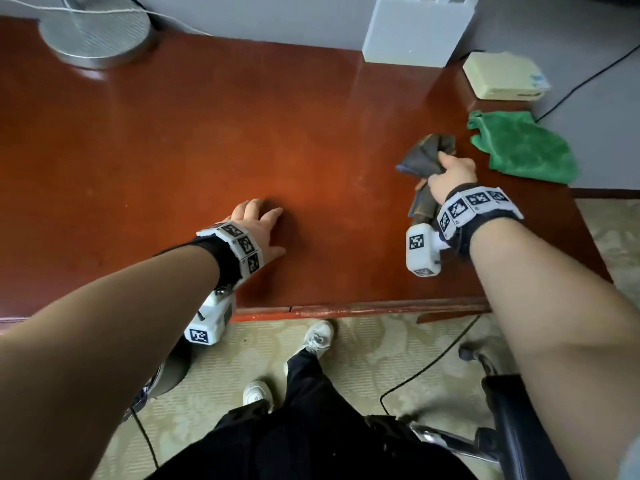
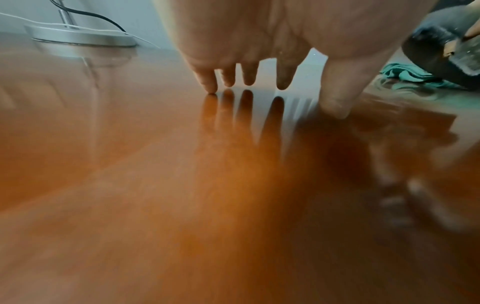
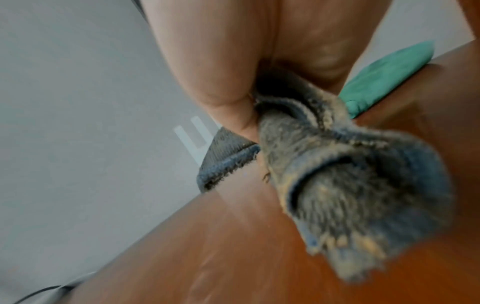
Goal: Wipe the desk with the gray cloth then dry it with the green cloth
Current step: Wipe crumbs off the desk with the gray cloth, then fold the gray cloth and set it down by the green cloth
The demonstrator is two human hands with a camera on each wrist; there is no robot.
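Note:
My right hand [image 1: 450,174] grips the bunched gray cloth [image 1: 424,157] above the right part of the reddish-brown desk [image 1: 242,133]. In the right wrist view the gray cloth [image 3: 337,185] hangs from my fist [image 3: 233,92], its loose ends dangling over the wood. The green cloth [image 1: 519,147] lies crumpled on the desk's right edge, just beyond my right hand; it also shows in the right wrist view [image 3: 389,76] and in the left wrist view [image 2: 410,76]. My left hand [image 1: 258,225] rests open on the desk near the front middle, fingertips [image 2: 211,90] touching the glossy surface.
A round metal lamp base [image 1: 97,32] stands at the back left with a white cord. A white box [image 1: 415,29] sits at the back middle, a pale yellow box [image 1: 502,76] at the back right. A black chair [image 1: 519,420] and cable lie below the desk's front edge.

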